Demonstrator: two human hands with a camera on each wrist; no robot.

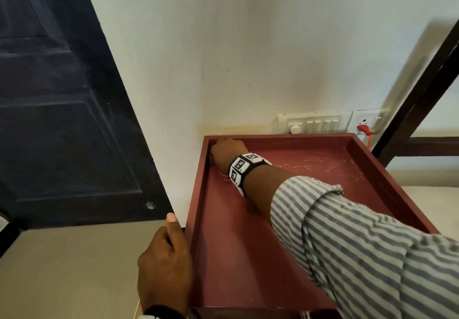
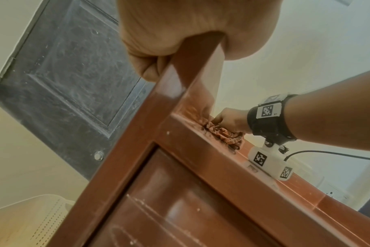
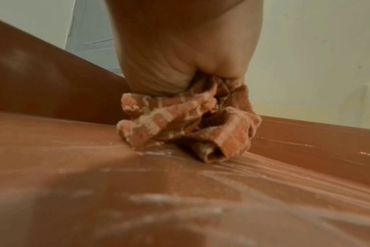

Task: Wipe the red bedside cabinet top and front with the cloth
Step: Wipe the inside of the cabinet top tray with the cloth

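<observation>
The right hand (image 1: 227,153) is closed around a bunched orange-and-white checked cloth (image 3: 188,123), which is pressed down into the far left corner of the cabinet's recessed top (image 1: 248,231), against the raised rim (image 1: 198,194) and close to the wall (image 1: 248,45). In the right wrist view the cloth is seen crumpled under the palm, with pale streaks and specks of dust lying on the red surface around it.

The left hand (image 1: 165,261) is wrapped over the near left corner of the rim, thumb along the outer edge; in the left wrist view its fingers (image 2: 146,66) are curled round the red edge, so the cabinet is judged to be steadied while the other hand works.

The wiping of the top is judged to be under way and not finished. White scuffs and streaks are visible across the right half of the top (image 1: 330,167), so that part appears unwiped, or the marks are scratches; which cannot be told. The front panel (image 2: 180,208), seen only from the left wrist, carries small white specks and is not being touched by the cloth, so the front is judged to remain to be done.

A switch plate (image 1: 313,125) and a socket with a red plug (image 1: 363,128) are mounted on the wall just behind the cabinet, and a dark door (image 1: 62,107) stands to the left.
</observation>
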